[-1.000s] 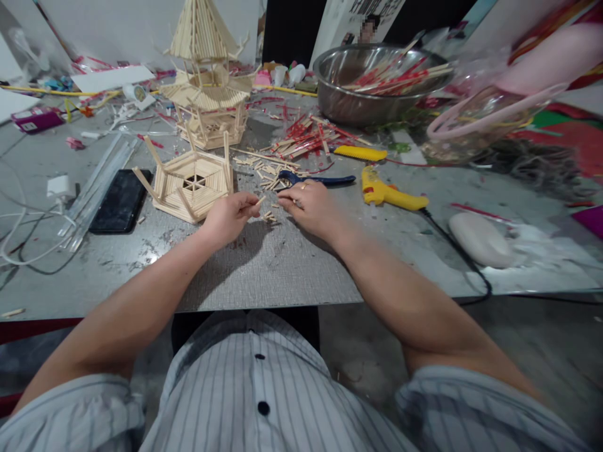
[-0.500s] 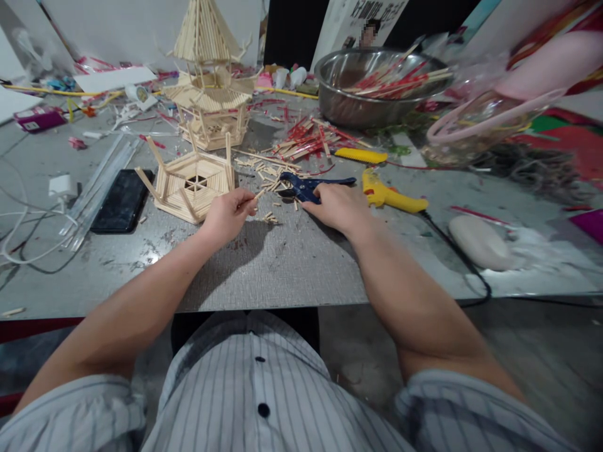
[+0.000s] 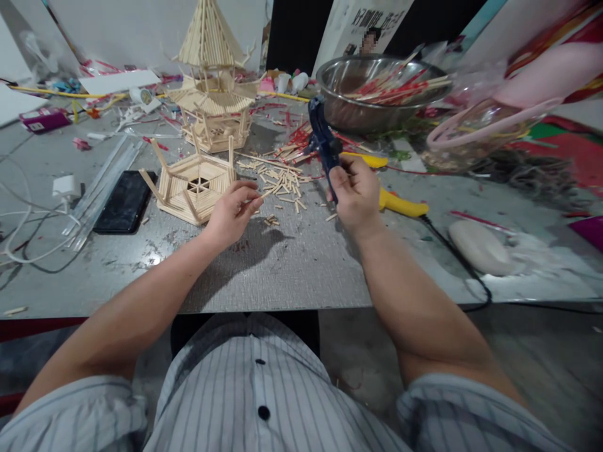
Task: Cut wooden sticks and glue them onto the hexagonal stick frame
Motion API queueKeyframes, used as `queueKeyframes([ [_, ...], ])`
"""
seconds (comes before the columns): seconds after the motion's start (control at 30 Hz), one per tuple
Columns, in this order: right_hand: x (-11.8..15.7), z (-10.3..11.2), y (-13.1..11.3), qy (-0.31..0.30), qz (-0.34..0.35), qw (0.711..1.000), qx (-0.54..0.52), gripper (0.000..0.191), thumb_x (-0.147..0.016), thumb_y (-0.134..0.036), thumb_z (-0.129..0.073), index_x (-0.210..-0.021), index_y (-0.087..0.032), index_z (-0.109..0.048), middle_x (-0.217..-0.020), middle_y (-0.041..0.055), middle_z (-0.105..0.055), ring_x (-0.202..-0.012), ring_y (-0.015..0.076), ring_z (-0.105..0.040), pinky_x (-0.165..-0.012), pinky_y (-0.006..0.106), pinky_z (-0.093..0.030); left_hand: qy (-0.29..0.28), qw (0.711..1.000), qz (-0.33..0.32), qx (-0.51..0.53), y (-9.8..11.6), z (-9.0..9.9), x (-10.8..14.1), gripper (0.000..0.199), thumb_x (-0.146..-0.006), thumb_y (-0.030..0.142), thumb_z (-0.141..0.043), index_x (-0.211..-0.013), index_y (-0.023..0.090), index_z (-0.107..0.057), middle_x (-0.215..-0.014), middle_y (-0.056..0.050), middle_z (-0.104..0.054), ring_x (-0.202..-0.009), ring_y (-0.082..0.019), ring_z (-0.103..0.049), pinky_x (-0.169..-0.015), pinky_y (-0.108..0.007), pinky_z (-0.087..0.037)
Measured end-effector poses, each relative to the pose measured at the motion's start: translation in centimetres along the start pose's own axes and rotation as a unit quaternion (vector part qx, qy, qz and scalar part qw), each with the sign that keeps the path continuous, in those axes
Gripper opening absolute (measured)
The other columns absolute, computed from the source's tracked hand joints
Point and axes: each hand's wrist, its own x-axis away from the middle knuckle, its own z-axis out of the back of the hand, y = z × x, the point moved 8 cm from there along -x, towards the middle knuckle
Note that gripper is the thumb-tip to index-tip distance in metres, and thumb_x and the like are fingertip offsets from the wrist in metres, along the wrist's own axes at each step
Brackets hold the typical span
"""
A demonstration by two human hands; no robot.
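My right hand is wrapped round the handles of a dark blue hand cutter, which it holds upright above the table. Between the fingertips of my left hand is a short thin wooden stick, pinched by one end. Just left of that hand lies a six-sided wooden stick frame with posts standing up from it. A scatter of cut stick pieces covers the table between my two hands. Behind the frame rises a tiered stick pagoda.
A yellow glue gun and a yellow utility knife lie by my right hand. Red-tipped sticks fill part of a steel bowl at the back. On the left are a black phone and a white charger.
The blue hand cutter has been lifted off the table and turned upright in my right hand. My left hand, still pinching the stick, has shifted slightly.
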Motion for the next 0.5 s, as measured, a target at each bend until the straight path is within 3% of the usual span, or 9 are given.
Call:
queueKeyframes([
  [0.1,0.3,-1.2,0.2,-0.045,-0.012,0.989,-0.138,0.062,-0.084,-0.074,-0.027,-0.11,-0.025,-0.055,-0.082,0.0064,-0.06,-0.055,0.017,-0.053,-0.052,0.036,-0.041,-0.002,0.999,-0.03,-0.021,0.5,0.0,0.0,0.013,-0.091,0.024,-0.051,-0.085,0.016,-0.059,-0.129,-0.014,-0.054,-0.119,-0.019,-0.053,-0.103,-0.037,-0.044],
  [0.23,1.0,-2.1,-0.6,-0.087,-0.021,0.958,-0.272,0.053,-0.078,-0.077,-0.042,-0.084,-0.026,-0.057,-0.071,0.0028,-0.056,-0.049,0.0133,-0.046,-0.043,0.031,-0.035,-0.004,0.998,-0.059,-0.017,0.4,-0.2,0.1,0.015,-0.092,0.027,-0.05,-0.088,0.016,-0.059,-0.138,-0.014,-0.046,-0.129,-0.022,-0.046,-0.108,-0.04,-0.039],
  [0.37,1.4,-2.2,-2.4,-0.131,0.003,0.875,-0.467,0.049,-0.058,-0.068,-0.073,-0.078,-0.025,-0.061,-0.066,-0.0011,-0.054,-0.043,0.0089,-0.035,-0.034,0.026,-0.024,-0.059,0.992,-0.101,0.036,0.6,-1.2,0.3,0.023,-0.093,0.035,-0.049,-0.089,0.015,-0.061,-0.116,-0.014,-0.057,-0.114,-0.021,-0.057,-0.095,-0.038,-0.048],
  [0.5,1.7,-2.8,-2.6,-0.13,-0.018,0.856,-0.501,0.038,-0.057,-0.051,-0.08,-0.077,-0.026,-0.062,-0.072,-0.0025,-0.059,-0.042,0.0071,-0.038,-0.035,0.026,-0.028,-0.068,0.991,-0.103,0.056,1.3,-1.2,0.4,0.026,-0.094,0.035,-0.046,-0.086,0.016,-0.061,-0.099,-0.01,-0.058,-0.097,-0.018,-0.059,-0.088,-0.034,-0.05],
])
